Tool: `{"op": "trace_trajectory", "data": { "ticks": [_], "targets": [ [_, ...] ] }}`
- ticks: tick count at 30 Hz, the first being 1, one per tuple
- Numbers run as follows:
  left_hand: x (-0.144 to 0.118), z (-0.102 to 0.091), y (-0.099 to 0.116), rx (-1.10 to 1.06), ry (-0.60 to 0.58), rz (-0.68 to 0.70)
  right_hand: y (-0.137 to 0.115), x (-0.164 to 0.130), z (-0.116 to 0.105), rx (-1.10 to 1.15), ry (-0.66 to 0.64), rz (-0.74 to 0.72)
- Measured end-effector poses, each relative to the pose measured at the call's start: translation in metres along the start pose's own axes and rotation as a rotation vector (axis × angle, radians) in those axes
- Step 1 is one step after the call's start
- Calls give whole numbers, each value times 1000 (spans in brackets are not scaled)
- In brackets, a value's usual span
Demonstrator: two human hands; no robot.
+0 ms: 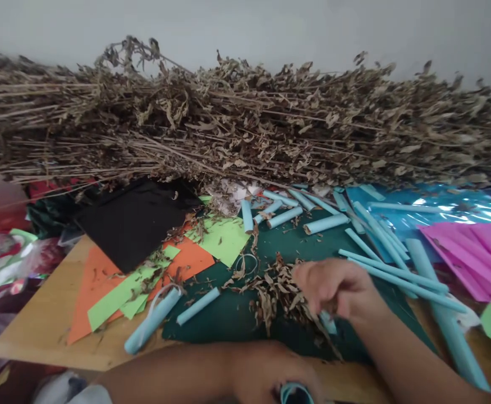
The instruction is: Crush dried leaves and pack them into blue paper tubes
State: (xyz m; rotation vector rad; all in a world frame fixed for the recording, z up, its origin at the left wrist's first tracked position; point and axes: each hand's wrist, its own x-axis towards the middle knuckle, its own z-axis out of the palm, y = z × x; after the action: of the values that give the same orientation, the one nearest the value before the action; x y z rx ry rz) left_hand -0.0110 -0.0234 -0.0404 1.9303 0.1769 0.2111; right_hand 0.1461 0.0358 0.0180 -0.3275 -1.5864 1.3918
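Note:
My left hand [270,373] is at the bottom edge, curled around a light blue paper roll [296,393] whose round end faces the camera. My right hand [333,289] hovers over the dark green mat [228,314], fingers bent and blurred by motion, pinching at a small bunch of dried leafy twigs [272,289] with a light blue roll end [327,322] just below the fingers. Whether it grips the twigs or the roll I cannot tell.
A large heap of dried branches [245,120] fills the back. Several light blue paper rolls [325,223] lie across the mat. Orange [89,286], green [224,238] and black [136,221] paper sheets lie left, pink paper [472,252] and blue foil [439,210] right, on a wooden board [43,325].

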Motion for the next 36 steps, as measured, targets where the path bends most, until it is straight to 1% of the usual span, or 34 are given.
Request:
{"op": "trace_trajectory", "data": {
  "ticks": [1,2,3,4,6,7,10,13,15,17,19,21,23,24,25,26,27,28,29,30,31,32,33,35,36],
  "targets": [
    [1,1,-1,13,33,-29,5,-2,-5,13,139,13],
    [4,2,-3,31,68,-45,9,-3,-10,18,251,29],
    [7,3,-4,53,102,-47,13,-4,-13,22,324,44],
    [10,5,-5,78,132,-41,16,-4,-15,30,353,56],
    [16,9,-6,115,197,-40,20,-5,-14,61,336,72],
    [18,11,-5,122,239,-60,22,-4,-13,84,317,77],
    [19,9,2,118,343,-96,25,-4,-12,148,310,91],
    [18,4,8,129,393,-35,26,-4,-14,182,351,85],
    [21,4,5,178,419,-12,26,-4,-16,188,350,79],
    [26,7,-1,269,393,-12,26,-4,-17,178,333,81],
    [28,10,-3,378,308,-15,27,-4,-19,152,325,108],
    [24,8,4,488,207,-2,27,-3,-22,131,358,151],
    [12,0,22,622,135,-27,27,0,-26,178,462,167],
    [5,-7,33,704,130,-110,28,1,-29,226,540,156],
    [-4,-15,44,779,133,-255,28,2,-32,277,619,137],
    [-13,-24,54,815,141,-343,28,3,-34,316,684,119],
    [-21,-33,62,816,173,-446,28,3,-37,327,724,107],
    [-29,-41,68,840,265,-626,28,3,-39,291,731,102],
    [-36,-47,71,888,346,-782,28,2,-40,204,703,109],
    [-42,-51,71,916,388,-907,26,0,-40,69,647,119],
    [-47,-51,69,927,414,-988,24,-3,-38,-101,559,125],
    [-51,-49,66,930,424,-1022,21,-7,-35,-293,443,122],
    [-54,-43,61,929,426,-1017,18,-11,-31,-494,309,120],
    [-56,-26,53,941,411,-950,12,-20,-20,-882,53,166],
    [-55,-17,49,942,385,-912,9,-25,-13,-1051,-45,217]
  ]
}}
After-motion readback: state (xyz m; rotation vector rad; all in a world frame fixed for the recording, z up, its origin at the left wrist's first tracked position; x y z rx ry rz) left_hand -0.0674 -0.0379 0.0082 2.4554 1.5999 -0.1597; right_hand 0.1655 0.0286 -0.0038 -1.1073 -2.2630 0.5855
